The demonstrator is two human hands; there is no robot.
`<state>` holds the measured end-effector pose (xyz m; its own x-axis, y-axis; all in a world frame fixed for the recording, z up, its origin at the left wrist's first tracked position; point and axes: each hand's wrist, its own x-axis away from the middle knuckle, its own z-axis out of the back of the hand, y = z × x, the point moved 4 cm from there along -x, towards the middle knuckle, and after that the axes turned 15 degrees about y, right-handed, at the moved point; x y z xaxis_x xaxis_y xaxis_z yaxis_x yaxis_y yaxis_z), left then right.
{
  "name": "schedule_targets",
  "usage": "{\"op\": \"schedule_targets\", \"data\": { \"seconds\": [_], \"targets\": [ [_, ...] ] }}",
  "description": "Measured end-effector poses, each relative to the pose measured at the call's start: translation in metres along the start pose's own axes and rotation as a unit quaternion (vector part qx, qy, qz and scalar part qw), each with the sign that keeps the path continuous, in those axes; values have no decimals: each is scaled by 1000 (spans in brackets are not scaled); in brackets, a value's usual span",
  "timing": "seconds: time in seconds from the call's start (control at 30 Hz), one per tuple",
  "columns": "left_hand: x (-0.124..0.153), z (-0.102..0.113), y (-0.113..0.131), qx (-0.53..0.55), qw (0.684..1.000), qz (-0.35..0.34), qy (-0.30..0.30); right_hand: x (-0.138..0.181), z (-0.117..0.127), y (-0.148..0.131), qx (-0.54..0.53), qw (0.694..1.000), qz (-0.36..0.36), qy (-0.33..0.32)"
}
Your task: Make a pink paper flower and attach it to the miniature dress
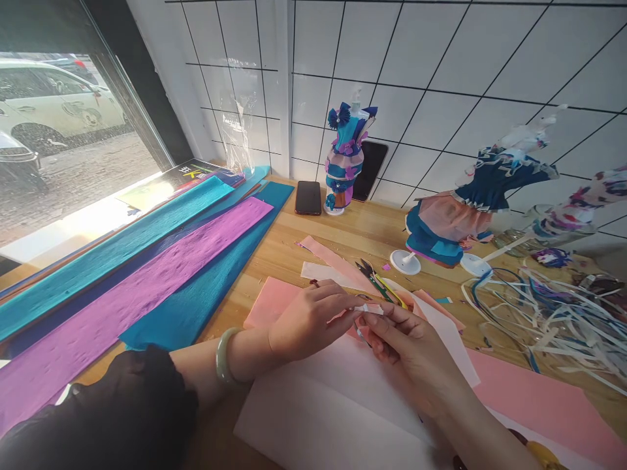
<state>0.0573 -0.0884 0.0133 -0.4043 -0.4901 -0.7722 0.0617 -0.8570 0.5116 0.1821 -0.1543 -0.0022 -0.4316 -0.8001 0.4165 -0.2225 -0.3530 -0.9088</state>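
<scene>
Both my hands meet above the table, fingertips pinched together on a small folded strip of white and pink paper (369, 309). My left hand (313, 316), with a ring and a pale green bangle, grips the strip's left end. My right hand (404, 336) pinches its right end, fingers curled beneath. Under them lie a large white paper sheet (323, 405) and a piece of pink paper (274, 300). Just beyond the fingers rest scissors (369, 274) with dark blades and a yellow-handled tool (394, 294).
Crepe paper strips, purple (196, 248) and teal (235, 261), cover the left side. Small paper dresses (345, 156) on stands (405, 262) stand at the back. A phone (308, 198) lies near the wall. Tangled white strips (553, 320) and pink paper (543, 398) fill the right.
</scene>
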Motion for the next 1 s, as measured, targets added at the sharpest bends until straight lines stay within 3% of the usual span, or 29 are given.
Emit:
{"op": "schedule_targets", "data": {
  "seconds": [0.37, 0.53, 0.8, 1.0],
  "targets": [
    [-1, 2, 3, -17, 999, -31, -5, -3, 2, 4, -16, 999, -32, -35],
    [-3, 1, 3, -21, 999, -26, -25, -3, 0, 1, -1, 999, -8, -39],
    [-2, -1, -1, -5, 998, 14, -62, -3, 0, -1, 24, 999, 21, -31],
    [-4, -1, -2, 44, 989, 101, -96, -4, 1, 0, 33, 998, 38, -23]
  ]
}}
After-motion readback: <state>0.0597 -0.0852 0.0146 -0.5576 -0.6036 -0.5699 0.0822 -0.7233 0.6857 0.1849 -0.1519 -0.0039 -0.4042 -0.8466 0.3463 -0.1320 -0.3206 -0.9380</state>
